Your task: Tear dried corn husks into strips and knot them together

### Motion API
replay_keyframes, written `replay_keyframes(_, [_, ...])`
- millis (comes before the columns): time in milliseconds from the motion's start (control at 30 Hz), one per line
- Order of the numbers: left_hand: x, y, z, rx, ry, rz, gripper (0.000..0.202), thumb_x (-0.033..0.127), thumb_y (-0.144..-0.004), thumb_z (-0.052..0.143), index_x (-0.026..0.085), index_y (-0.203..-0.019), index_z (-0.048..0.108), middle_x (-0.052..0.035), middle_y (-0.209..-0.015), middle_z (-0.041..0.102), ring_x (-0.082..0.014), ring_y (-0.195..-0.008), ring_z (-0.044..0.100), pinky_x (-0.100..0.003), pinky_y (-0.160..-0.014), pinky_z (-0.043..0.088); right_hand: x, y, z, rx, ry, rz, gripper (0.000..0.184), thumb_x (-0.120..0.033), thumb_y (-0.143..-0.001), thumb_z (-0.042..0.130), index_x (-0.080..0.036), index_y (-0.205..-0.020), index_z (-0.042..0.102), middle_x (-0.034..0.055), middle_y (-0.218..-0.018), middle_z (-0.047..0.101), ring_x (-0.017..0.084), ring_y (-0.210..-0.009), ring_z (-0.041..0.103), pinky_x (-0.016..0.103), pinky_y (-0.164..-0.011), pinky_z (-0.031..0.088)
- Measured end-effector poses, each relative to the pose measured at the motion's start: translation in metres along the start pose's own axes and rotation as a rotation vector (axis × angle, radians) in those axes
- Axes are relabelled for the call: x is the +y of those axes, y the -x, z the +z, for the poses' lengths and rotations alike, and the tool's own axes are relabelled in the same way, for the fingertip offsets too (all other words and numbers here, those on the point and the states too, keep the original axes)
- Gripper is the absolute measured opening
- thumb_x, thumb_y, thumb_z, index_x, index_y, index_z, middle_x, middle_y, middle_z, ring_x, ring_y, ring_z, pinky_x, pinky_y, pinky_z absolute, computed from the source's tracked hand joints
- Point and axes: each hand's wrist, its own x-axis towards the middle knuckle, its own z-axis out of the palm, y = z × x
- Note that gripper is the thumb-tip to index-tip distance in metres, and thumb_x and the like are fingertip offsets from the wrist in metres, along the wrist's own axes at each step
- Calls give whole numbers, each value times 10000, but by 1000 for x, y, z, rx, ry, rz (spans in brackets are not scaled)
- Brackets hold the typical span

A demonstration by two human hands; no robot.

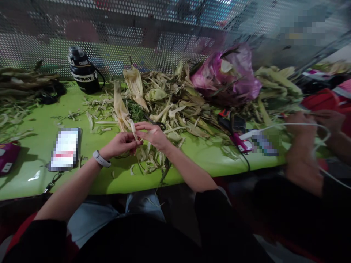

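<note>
A pale, dry corn husk (120, 109) stands out from between my hands, its wide end pointing away from me. My left hand (123, 143), with a white band on the wrist, pinches the narrow lower end. My right hand (152, 135) meets it there, its fingers closed on the same end and partly hiding it. Just beyond my hands lies a small bundle of green strands (135, 111). Loose husk strips (149, 160) lie beneath and beside my right hand.
Behind is a heap of dried husks (189, 113), with a pink plastic bag (227, 75). A black bottle (83, 71) stands near the perforated metal screen (153, 33). A phone (65, 149) lies left on the green table (104, 180). Another person's hands (300, 124) work at right.
</note>
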Motion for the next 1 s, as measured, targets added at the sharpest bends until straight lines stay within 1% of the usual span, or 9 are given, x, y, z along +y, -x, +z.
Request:
replay_keyframes(100, [5,1,2,-58,71,-43,330,436,-808,699,136,-689,635,-32,-556,660,-115,-468,586,-219,-485,451,-1,4,4,-47,-31,-93,206,-421,-733,778,-222,-749,725,44,-1059,667,170,-1036,618,373,-1000,461])
replay_keyframes(267, [6,0,1,-163,290,-72,272,389,-733,787,133,-763,702,-51,-640,715,-140,-579,670,-257,-618,543,0,10,10,-78,-147,-100,232,-450,-770,746,-224,-764,693,31,-1055,608,157,-1007,605,364,-969,490])
replay_keyframes(433, [-3,-1,-1,-101,434,-84,299,342,-662,851,130,-820,711,-55,-693,732,-133,-632,685,-246,-660,546,-3,12,13,-32,-227,-45,279,-492,-740,757,-228,-755,670,27,-1057,586,136,-865,607,316,-783,550])
replay_keyframes(567, [-5,0,-2,-66,464,-63,300,397,-760,771,137,-887,691,-77,-777,738,-118,-639,668,-183,-517,465,-7,9,8,3,-228,-23,306,-514,-715,771,-233,-799,685,25,-970,636,144,-850,615,294,-740,538])
replay_keyframes(667, [-4,0,-2,-34,430,-63,301,431,-799,726,139,-840,663,-51,-722,703,-77,-541,590,-155,-420,345,-10,6,1,37,-92,6,370,-571,-736,727,-225,-867,705,26,-891,662,146,-814,613,292,-738,521])
replay_keyframes(733, [-3,-1,-3,1,398,-81,304,439,-812,710,144,-824,638,-25,-670,671,-58,-500,538,-153,-416,313,-12,4,-3,76,63,-35,384,-583,-747,709,-202,-788,707,20,-807,650,134,-757,591,275,-710,495])
replay_keyframes(800, [-2,-1,-4,40,383,-93,319,451,-810,708,146,-813,617,-9,-643,645,-56,-497,521,-158,-443,335,-13,5,-4,100,158,-57,403,-579,-773,684,-185,-692,677,-9,-654,587,102,-621,525,247,-603,439])
replay_keyframes(900, [-1,-1,-5,80,387,-79,355,464,-758,753,141,-832,629,5,-613,614,-59,-497,511,-169,-460,353,-12,6,0,110,81,24,437,-603,-808,634,-186,-678,617,-64,-468,450,69,-432,373,232,-447,310])
replay_keyframes(1000, [-1,-1,-6,70,394,-66,378,455,-728,782,145,-901,654,-4,-618,623,-66,-490,504,-180,-447,337,-10,6,6,144,-50,100,459,-633,-778,648,-195,-671,565,-73,-438,454,68,-388,358,232,-411,296])
